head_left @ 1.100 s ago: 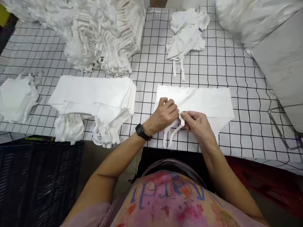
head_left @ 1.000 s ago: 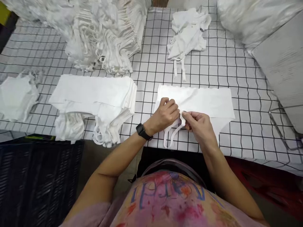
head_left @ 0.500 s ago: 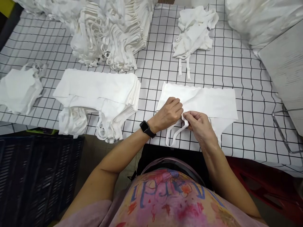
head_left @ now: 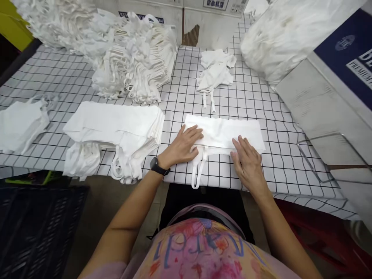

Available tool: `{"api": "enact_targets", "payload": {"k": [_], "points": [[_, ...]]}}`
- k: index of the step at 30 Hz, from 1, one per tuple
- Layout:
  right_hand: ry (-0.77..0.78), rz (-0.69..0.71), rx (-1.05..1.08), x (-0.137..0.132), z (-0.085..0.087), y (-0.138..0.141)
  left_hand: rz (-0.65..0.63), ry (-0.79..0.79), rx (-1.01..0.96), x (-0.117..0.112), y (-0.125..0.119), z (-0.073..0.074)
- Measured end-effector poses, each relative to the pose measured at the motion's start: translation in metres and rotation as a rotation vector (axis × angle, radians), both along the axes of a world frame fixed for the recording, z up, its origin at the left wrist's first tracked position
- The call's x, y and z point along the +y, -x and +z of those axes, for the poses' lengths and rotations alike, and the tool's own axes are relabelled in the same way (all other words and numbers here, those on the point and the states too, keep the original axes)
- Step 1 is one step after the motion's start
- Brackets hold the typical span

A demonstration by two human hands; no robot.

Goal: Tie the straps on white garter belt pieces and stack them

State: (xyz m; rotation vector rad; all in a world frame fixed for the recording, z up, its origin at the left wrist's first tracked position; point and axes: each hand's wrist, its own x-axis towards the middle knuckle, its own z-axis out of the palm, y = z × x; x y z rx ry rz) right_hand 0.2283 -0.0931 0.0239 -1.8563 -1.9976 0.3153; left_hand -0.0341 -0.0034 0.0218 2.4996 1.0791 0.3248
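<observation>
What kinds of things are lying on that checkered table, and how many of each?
Flat folded garment under both hands: 1
Neat folded stack: 1
Loose heaps: 3
Bagged bundle: 1
Total: 6

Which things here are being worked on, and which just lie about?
In hand:
left hand and right hand, flat on the folded white garment
its straps

Lying about:
folded stack
loose heap
crumpled garment
cardboard box
</observation>
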Motion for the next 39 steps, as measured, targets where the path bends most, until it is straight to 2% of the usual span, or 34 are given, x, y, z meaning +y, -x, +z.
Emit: {"api": "enact_targets", "payload": {"k": [2, 4, 6, 8, 10, 13, 15, 16, 18, 20, 22, 24, 27, 29, 31, 34, 37, 39], "points": [[0.189, -0.004, -0.105, -0.004, -0.003, -0.016, 0.068, 0.057, 0.070, -0.006, 0.008, 0.002], [0.318, -0.080, -0.162, -0.008, -0.004, -0.029, 0.194, 0.077, 0.147, -0.013, 0.012, 0.002], [0.356, -0.165, -0.174, -0.012, -0.003, -0.038, 0.345, 0.061, 0.209, -0.020, 0.011, 0.001], [0.328, -0.200, -0.149, -0.015, -0.002, -0.040, 0.445, 0.002, 0.235, -0.025, 0.004, 0.001], [0.271, -0.165, -0.112, -0.016, -0.002, -0.037, 0.424, -0.070, 0.220, -0.025, -0.009, 0.002], [0.246, -0.068, -0.074, -0.017, -0.006, -0.032, 0.191, -0.114, 0.137, -0.014, -0.032, 0.000], [0.257, -0.080, -0.076, -0.019, -0.009, -0.032, 0.090, -0.079, 0.103, -0.005, -0.045, -0.004], [0.264, -0.118, -0.087, -0.020, -0.010, -0.034, 0.090, -0.053, 0.096, -0.001, -0.048, -0.007], [0.263, -0.214, -0.108, -0.020, -0.010, -0.039, 0.175, -0.004, 0.090, 0.005, -0.050, -0.014], [0.220, -0.251, -0.105, -0.016, -0.005, -0.044, 0.295, 0.015, 0.084, 0.005, -0.047, -0.019], [0.152, -0.179, -0.083, -0.005, 0.002, -0.042, 0.393, 0.008, 0.097, 0.003, -0.043, -0.021], [0.124, -0.039, -0.074, 0.014, 0.007, -0.033, 0.447, -0.007, 0.118, -0.001, -0.040, -0.022], [0.197, 0.135, -0.101, 0.050, 0.007, -0.017, 0.470, -0.015, 0.129, -0.004, -0.040, -0.021], [0.277, 0.174, -0.129, 0.071, -0.001, -0.015, 0.477, 0.004, 0.158, -0.006, -0.038, -0.018], [0.301, 0.147, -0.133, 0.087, -0.012, -0.026, 0.494, 0.034, 0.209, -0.007, -0.035, -0.016], [0.229, 0.040, -0.111, 0.100, -0.027, -0.058, 0.537, 0.048, 0.246, -0.008, -0.027, -0.013], [0.187, -0.066, -0.105, 0.097, -0.031, -0.087, 0.574, 0.036, 0.228, -0.009, -0.021, -0.014], [0.153, -0.098, -0.114, 0.087, -0.028, -0.094, 0.586, 0.002, 0.197, -0.010, -0.021, -0.014]]}}
